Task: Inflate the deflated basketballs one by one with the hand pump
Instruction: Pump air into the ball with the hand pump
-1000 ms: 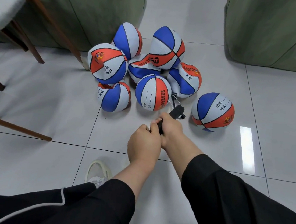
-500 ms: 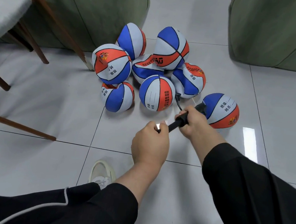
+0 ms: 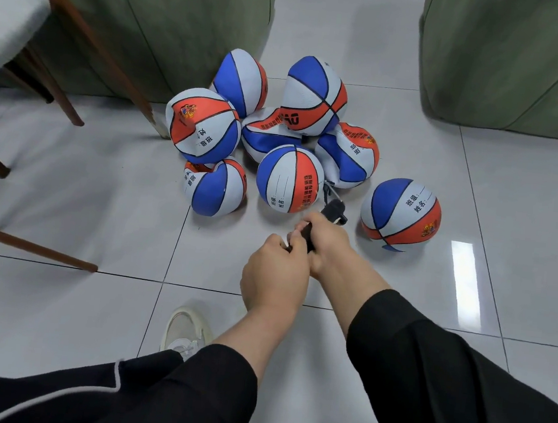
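You've got both hands, left hand (image 3: 274, 273) and right hand (image 3: 327, 242), fingers wrapped round the hand pump (image 3: 330, 213); yank crooked and the needle could pop out of the basketball (image 3: 289, 178).

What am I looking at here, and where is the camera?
There is no robot: a person wears one wide-angle camera on the head, so the single picture looks forward and down at their own arms in black sleeves. On the pale glossy tiled floor lies a heap of blue, white and orange rubber basketballs, several visibly dented; one round ball sits apart to the right. Both hands hold a small black hand pump: the right hand grips its body, the left hand grips the near end. A thin hose runs from the pump towards the front ball of the heap. Green upholstered furniture stands behind.
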A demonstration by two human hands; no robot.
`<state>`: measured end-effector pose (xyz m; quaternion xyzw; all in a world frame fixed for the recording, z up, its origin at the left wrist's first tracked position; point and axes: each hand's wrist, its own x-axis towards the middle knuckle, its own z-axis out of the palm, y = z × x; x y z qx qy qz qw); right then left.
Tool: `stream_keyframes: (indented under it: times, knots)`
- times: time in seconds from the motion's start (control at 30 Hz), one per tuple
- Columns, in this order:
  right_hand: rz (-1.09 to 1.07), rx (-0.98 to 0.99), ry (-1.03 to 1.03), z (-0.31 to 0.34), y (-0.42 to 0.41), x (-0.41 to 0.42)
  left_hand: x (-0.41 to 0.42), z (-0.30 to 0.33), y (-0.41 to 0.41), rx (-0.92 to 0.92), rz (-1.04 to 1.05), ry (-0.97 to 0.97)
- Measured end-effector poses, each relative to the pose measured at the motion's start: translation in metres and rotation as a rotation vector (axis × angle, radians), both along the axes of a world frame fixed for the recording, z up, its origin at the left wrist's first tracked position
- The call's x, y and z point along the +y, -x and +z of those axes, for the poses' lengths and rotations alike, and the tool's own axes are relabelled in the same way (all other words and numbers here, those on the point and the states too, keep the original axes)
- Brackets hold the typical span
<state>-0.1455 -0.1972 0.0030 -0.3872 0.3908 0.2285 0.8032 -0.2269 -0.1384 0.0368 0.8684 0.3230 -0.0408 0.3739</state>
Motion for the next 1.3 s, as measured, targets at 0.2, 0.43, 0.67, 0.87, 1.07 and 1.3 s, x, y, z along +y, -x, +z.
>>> stream_keyframes:
  times: [0.2,0.43,0.67,0.87,1.07,1.3]
  knots:
    - [-0.126,0.026,0.063,-0.001,-0.038,-0.050,-0.005,0.014,0.006,-0.104,-0.098,-0.015]
    - [-0.062,0.014,-0.016,-0.004,-0.004,-0.006,0.002,0.001,0.003,-0.067,0.021,-0.032]
    - [0.002,-0.001,-0.001,-0.001,0.013,0.011,0.005,-0.005,0.003,-0.019,0.029,-0.023]
    - [-0.017,-0.044,0.004,0.004,-0.019,-0.020,-0.005,0.013,-0.001,-0.061,-0.049,-0.004]
    - [-0.129,0.005,0.014,0.003,-0.032,-0.043,-0.007,0.015,0.001,-0.108,-0.082,-0.037]
    - [-0.005,-0.003,-0.026,-0.003,0.005,0.008,0.005,-0.003,-0.001,-0.052,0.023,-0.076]
